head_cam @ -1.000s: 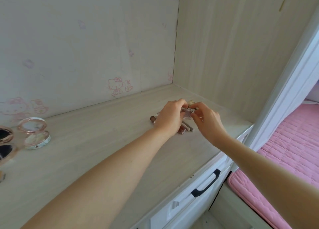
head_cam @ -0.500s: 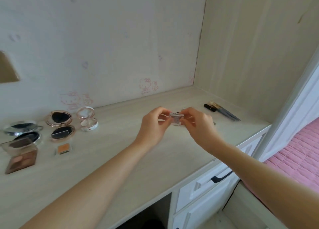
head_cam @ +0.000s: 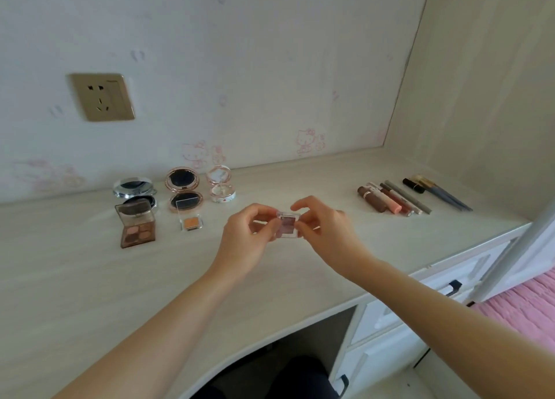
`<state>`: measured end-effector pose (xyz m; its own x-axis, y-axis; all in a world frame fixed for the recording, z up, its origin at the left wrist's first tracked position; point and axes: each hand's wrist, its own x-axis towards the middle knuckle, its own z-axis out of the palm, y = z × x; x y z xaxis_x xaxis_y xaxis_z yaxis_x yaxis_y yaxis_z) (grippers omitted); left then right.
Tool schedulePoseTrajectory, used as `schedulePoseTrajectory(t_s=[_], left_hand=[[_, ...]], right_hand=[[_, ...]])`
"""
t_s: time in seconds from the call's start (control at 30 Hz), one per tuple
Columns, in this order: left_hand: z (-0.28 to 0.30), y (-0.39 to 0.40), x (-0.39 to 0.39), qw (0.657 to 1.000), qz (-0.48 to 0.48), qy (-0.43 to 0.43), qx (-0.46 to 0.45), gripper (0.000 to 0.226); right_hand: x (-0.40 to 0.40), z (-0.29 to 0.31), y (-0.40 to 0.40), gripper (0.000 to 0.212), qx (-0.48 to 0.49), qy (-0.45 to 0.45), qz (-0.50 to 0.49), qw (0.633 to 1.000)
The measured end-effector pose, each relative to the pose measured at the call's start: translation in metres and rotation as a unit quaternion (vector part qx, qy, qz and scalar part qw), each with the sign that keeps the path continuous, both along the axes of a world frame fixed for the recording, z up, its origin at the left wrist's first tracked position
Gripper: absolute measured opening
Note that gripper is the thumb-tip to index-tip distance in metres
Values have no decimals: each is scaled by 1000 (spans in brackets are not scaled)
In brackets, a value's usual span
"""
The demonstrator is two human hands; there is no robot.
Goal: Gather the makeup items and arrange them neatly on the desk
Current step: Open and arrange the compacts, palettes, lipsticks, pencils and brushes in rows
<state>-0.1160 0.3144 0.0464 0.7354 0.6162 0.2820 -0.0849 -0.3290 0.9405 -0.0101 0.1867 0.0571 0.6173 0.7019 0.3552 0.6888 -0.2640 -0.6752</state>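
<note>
Pinching a small clear eyeshadow case (head_cam: 289,226) between them, the left hand (head_cam: 249,236) and right hand (head_cam: 322,229) held it just above the table (head_cam: 90,293), between the open compacts (head_cam: 183,193) and the row of lip tubes (head_cam: 390,199).

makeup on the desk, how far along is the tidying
Done, it seems: open compacts and palettes grouped at left, lip tubes and pencils lined up at right. In hand: both the left hand and right hand pinch a small clear eyeshadow case above the desk. Left: setting it down, probably with the left group.
</note>
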Motion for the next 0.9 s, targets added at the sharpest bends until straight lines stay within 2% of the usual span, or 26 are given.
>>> schedulePoseTrajectory(t_s=[0.27, 0.4, 0.5, 0.7, 0.9], left_hand=[[-2, 17, -47, 990, 39, -38, -131, 7], [-4, 26, -58, 978, 60, -45, -197, 6], [-7, 30, -63, 967, 66, -53, -241, 13], [-14, 26, -73, 957, 81, -84, -264, 12], [-16, 29, -76, 951, 73, -81, -288, 16]], right_hand=[[-34, -3, 38, 19, 7, 7, 57, 998], [-44, -6, 50, 19, 13, -76, 86, 993], [-49, -7, 55, 26, 6, -123, 104, 987], [-54, -9, 57, 33, -20, -215, 132, 967], [-54, -9, 58, 51, -61, -194, 162, 966]])
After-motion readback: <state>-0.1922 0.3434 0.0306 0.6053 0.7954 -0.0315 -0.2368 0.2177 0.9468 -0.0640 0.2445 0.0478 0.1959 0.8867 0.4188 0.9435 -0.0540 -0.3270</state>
